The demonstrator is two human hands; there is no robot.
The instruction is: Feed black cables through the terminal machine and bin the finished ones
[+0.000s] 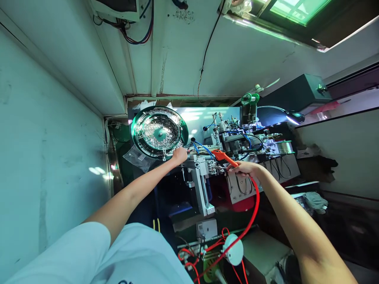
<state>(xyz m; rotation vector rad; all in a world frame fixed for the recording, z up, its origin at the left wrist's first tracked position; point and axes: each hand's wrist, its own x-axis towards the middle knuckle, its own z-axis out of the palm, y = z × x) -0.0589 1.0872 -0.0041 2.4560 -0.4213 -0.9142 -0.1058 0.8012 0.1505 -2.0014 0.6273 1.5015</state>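
My left hand (180, 155) is closed at the front right rim of a round metal bowl (160, 133) full of small shiny parts; what its fingers hold, if anything, is hidden. My right hand (245, 168) is wrapped round the handle of an orange air gun (222, 155), whose head points left over the machine. From the gun a red hose (255, 205) curves down towards the lower middle. Between my hands lie a metal rail and slide (203, 189) with thin blue tubes. The machine's metal assembly (237, 138) stands beyond my right hand.
A clear plastic bag (137, 158) hangs below the bowl. At the right are a wire spool (284, 147) and a lit lamp (294, 118). Coiled red tubes and a white round disc (233, 249) sit low in the middle. A wall (50, 157) stands at the left.
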